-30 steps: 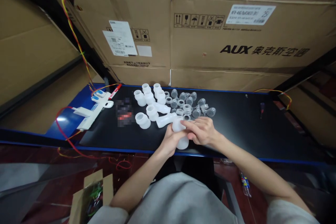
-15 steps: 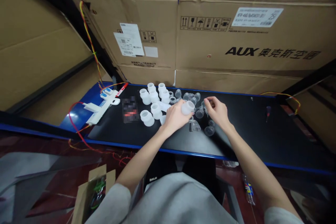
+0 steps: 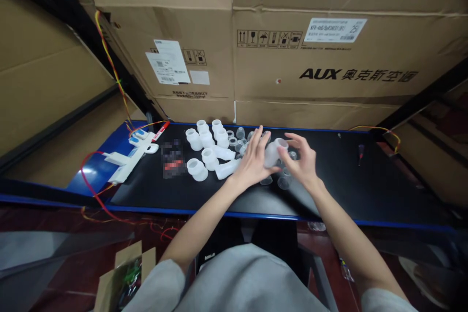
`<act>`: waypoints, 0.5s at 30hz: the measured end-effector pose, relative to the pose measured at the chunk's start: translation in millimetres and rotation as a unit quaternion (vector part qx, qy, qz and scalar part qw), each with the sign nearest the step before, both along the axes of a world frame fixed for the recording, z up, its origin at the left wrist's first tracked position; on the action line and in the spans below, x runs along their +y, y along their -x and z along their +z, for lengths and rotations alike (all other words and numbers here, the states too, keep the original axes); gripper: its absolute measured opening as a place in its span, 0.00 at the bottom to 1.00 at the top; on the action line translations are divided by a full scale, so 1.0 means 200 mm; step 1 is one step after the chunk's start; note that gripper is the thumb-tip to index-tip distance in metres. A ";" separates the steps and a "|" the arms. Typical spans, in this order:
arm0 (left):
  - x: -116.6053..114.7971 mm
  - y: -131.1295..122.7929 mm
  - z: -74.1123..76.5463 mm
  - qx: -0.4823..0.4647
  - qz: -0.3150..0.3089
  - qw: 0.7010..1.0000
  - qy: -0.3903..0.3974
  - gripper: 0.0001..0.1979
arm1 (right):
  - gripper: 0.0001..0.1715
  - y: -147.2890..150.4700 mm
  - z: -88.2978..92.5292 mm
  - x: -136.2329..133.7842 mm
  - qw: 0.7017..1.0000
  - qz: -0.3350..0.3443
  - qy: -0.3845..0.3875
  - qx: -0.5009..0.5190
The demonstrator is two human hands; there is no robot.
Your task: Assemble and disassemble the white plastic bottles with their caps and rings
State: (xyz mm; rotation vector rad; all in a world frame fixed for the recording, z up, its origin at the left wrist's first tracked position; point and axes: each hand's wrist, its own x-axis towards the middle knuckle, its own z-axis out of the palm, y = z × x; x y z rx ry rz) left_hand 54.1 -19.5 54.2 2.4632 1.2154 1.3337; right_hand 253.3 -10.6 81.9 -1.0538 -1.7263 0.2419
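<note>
A translucent white bottle (image 3: 271, 154) is between my two hands above the black table mat, its round open mouth tilted up to the right. My right hand (image 3: 302, 158) grips it near the mouth with thumb and fingers. My left hand (image 3: 255, 160) is beside the bottle's left side, fingers stretched out and apart. Several white bottles (image 3: 197, 169) stand or lie left of my hands. Clear domed parts (image 3: 240, 132) and clear rings (image 3: 233, 142) lie behind my left hand, and more clear cups (image 3: 284, 182) sit below my right hand.
A white power strip (image 3: 131, 161) with cables and a red marker (image 3: 160, 131) lie at the left. A small dark screwdriver (image 3: 360, 152) lies at the right. Large cardboard boxes (image 3: 270, 68) stand behind the table. An open carton (image 3: 106, 282) is on the floor.
The bottle has moved right, from my left hand into my right hand's grip. My left hand's fingers have spread. The camera view has shifted slightly.
</note>
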 end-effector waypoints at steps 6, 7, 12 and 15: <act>-0.40 0.23 -0.22 0.029 0.034 0.999 0.017 0.42 | 0.30 -0.43 -0.12 0.08 0.972 -0.234 -0.006 -0.029; -0.47 0.29 -0.26 0.028 0.061 0.997 0.031 0.36 | 0.33 -0.51 -0.15 0.09 0.970 -0.239 0.015 -0.039; -0.74 0.50 -0.40 -0.025 0.199 0.979 0.042 0.20 | 0.41 -0.73 -0.32 0.14 0.964 -0.232 0.099 -0.082; -0.83 0.60 -0.39 -0.064 0.246 0.966 0.041 0.18 | 0.40 -0.75 -0.31 0.15 0.962 -0.220 0.113 -0.117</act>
